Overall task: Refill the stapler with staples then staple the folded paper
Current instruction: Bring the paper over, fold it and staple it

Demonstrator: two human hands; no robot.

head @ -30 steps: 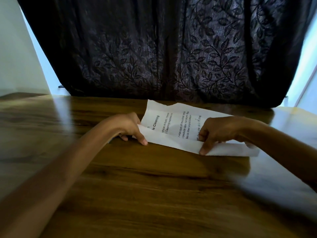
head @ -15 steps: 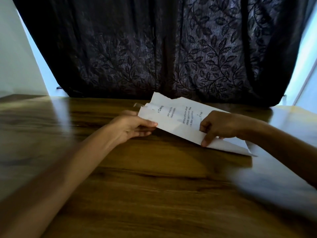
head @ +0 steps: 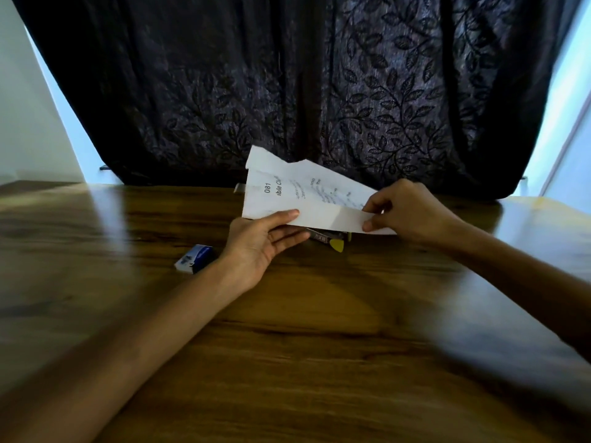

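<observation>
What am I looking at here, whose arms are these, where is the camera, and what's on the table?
There is no machine here. A person wears a wide-angle camera on the head, looking forward and down, so the two bare arms reaching in from the bottom are their own.

Both hands hold a folded paper with printed text, lifted off a wooden table. The left hand supports its near left edge, thumb on top and fingers underneath. The right hand pinches its right end.

On the table, a small blue and white box, perhaps the staples, lies beside the left wrist. Just under the paper sits a grey and yellow object, probably the stapler, though it is mostly hidden. A dark curtain with a leaf pattern hangs behind the table.
</observation>
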